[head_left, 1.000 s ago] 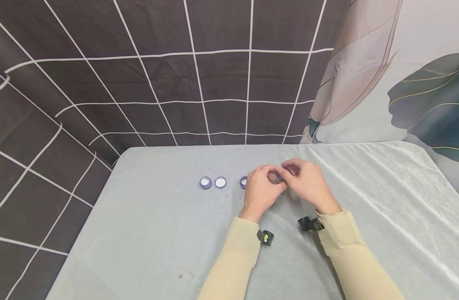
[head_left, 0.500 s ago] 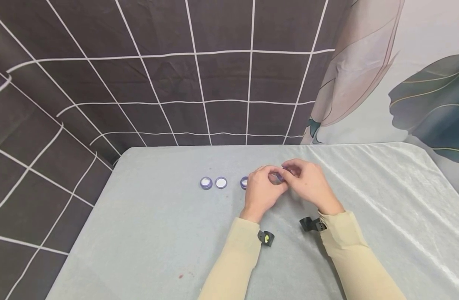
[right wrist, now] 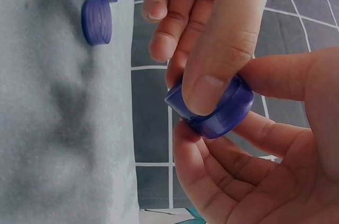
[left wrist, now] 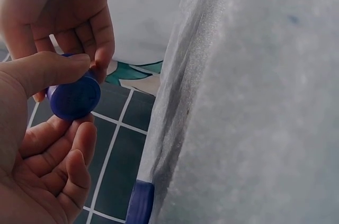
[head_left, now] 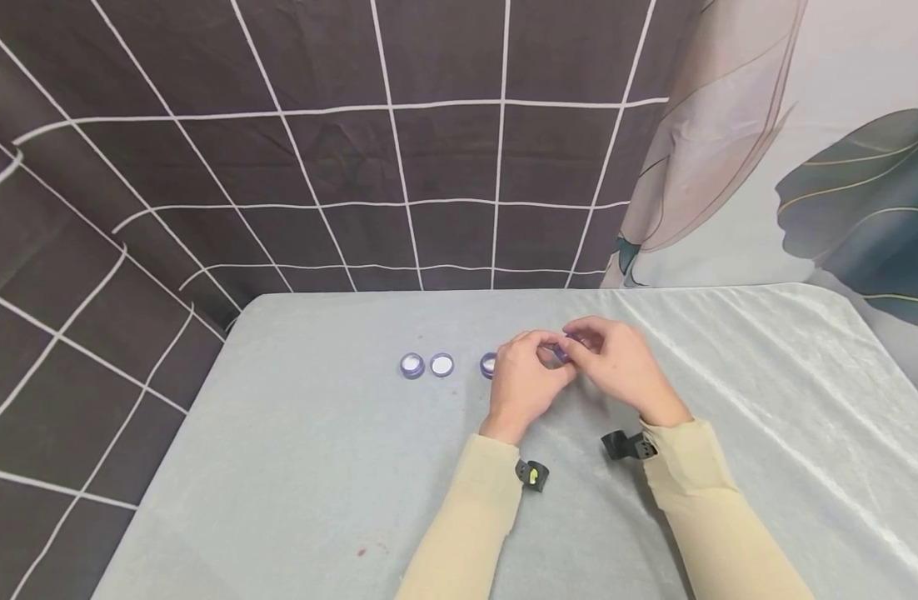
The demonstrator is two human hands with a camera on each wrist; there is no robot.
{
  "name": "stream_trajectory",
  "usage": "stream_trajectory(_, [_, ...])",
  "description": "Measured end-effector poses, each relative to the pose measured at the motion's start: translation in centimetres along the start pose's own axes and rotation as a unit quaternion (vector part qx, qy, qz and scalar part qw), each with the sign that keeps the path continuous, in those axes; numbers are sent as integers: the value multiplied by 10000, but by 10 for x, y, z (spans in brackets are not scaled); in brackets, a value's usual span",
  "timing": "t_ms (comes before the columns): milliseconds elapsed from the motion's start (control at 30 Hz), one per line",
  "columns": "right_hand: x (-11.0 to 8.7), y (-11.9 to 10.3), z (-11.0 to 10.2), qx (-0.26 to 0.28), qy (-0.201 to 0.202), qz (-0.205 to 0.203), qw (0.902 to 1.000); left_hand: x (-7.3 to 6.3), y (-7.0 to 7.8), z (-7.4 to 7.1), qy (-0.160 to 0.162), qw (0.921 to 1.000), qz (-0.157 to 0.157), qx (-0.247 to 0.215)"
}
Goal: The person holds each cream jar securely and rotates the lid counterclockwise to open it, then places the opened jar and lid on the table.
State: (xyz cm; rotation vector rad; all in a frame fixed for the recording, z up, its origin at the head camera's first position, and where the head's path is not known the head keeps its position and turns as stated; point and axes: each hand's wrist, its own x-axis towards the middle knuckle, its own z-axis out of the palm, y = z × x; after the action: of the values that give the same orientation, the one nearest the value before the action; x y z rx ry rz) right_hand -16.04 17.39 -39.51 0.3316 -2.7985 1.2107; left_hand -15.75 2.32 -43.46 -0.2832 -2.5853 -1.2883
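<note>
In the head view my left hand (head_left: 525,379) and right hand (head_left: 616,367) meet above the right half of the table. Together they hold a small round purple jar (head_left: 560,353), largely covered by fingers there. The left wrist view shows the jar's flat round end (left wrist: 77,99), with the left thumb (left wrist: 63,68) across its side. Seen from the right wrist, the jar (right wrist: 228,113) has two purple sections meeting at a slanted seam. My left thumb presses one section, while right thumb and fingers pinch the other.
Left of the hands on the grey cloth-covered table (head_left: 294,467) lie a purple jar with white inside (head_left: 411,366) and a purple-rimmed white disc (head_left: 441,365). Another purple piece (head_left: 487,364) is partly hidden by the left hand. A dark grid-patterned curtain (head_left: 339,158) hangs behind.
The right wrist has shifted very slightly to the right. Both hands keep their hold on the jar, and the pieces on the table stay put.
</note>
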Motion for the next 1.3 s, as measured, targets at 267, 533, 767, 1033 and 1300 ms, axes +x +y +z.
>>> stream_trajectory(267, [1,0,-2,72,-165,-4,9998,0,1,-1,54,9999,88,-91])
stream_trajectory(533, [1,3,-4,-36,-235,-46,9997,0,1,0,42,10000,41,-52])
stream_trajectory(767, [2,3,-5,13,-323,-99,9994,0,2,0,81,9999,89,-5])
stream_trajectory(1033, [2,4,-9,48,-482,-153,9987,-1,2,1,97,9999,122,31])
stream_trajectory(1300, [3,7,-11,182,-662,-297,9972,-1,1,1,108,9998,135,24])
